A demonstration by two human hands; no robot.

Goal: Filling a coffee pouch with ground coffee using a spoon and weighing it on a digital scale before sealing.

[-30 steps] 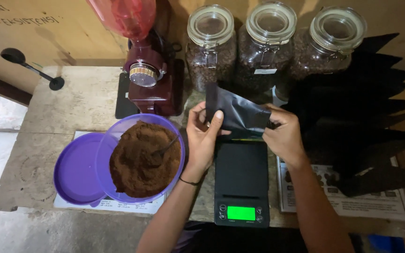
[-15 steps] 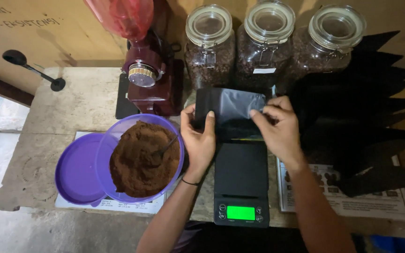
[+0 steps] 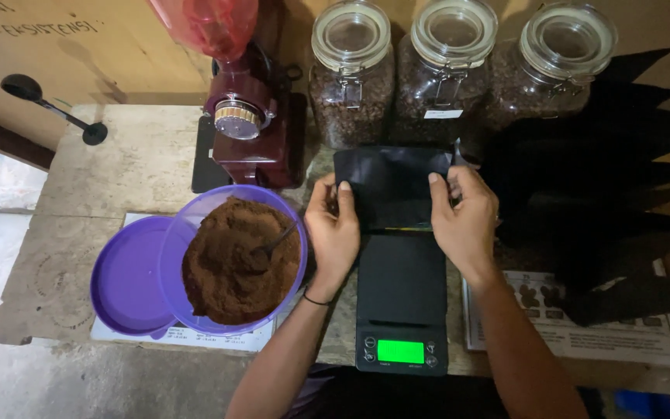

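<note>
Now left hand (image 3: 335, 225), right hand (image 3: 463, 213) each pinch black pouch (image 3: 389, 182) edges (grips closed) above scale (image 3: 401, 299).

The black pouch (image 3: 391, 186) is a flat, matte foil bag, held broadside with its wide face toward the camera. Its left edge is pinched by the left hand (image 3: 335, 229) and its right edge by the right hand (image 3: 463, 221). It sits just above the far end of the black scale (image 3: 401, 299).

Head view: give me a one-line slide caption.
Both hands, left hand and right hand, hold a black pouch over a black scale, beside a purple bowl of ground coffee.
</note>
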